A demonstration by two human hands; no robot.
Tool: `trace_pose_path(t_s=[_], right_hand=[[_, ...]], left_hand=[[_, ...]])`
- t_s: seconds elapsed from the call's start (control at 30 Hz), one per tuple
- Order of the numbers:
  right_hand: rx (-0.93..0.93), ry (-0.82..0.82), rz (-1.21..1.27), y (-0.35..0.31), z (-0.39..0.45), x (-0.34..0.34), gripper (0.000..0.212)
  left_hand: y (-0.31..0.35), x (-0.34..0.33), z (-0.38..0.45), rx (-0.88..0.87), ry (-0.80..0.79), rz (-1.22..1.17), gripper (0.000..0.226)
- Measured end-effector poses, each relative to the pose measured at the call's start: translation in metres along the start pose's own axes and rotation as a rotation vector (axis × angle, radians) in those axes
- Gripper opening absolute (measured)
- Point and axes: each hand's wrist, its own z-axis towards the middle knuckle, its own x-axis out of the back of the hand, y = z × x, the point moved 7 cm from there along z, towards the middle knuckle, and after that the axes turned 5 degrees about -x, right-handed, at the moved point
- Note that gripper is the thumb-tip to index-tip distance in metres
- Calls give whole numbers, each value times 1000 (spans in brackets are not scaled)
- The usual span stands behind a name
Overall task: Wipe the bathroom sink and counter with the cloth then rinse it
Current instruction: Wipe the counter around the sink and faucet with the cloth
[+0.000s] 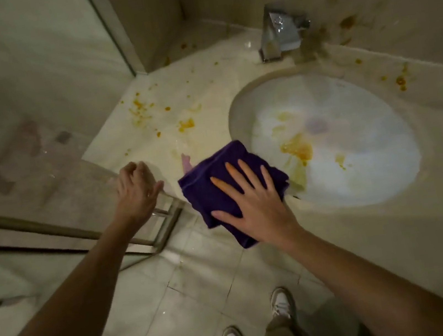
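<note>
The stained table (pixel 176 111) spreads away to the left of the sink (pixel 353 129), and the folded purple cloth (pixel 210 181) lies at its near edge under the flat, spread right hand (pixel 252 206) (the nearer one), while the left hand (pixel 136 190), fingers curled, rests on the table's corner.

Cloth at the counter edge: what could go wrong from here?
1. The cloth overhangs the counter front under the flat right hand; it may slip off.
2. Orange stains sit far back-left; a short pass could miss them.
3. Wiping toward the sink may smear its stain.
</note>
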Motion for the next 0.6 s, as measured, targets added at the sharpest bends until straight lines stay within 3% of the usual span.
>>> trace_pose_path(t_s=[0.1, 0.23, 0.43, 0.6], right_hand=[[-2, -50, 3, 16, -44, -4, 75], [-87, -52, 45, 7, -27, -6, 75], [50, 27, 67, -39, 99, -4, 70], [83, 25, 47, -61, 219, -5, 70]], left_hand=[[-6, 9, 3, 46, 11, 55, 95], [-21, 11, 13, 91, -66, 86, 120], [-36, 5, 26, 73, -83, 58, 123], [-45, 2, 23, 17, -26, 126, 105]])
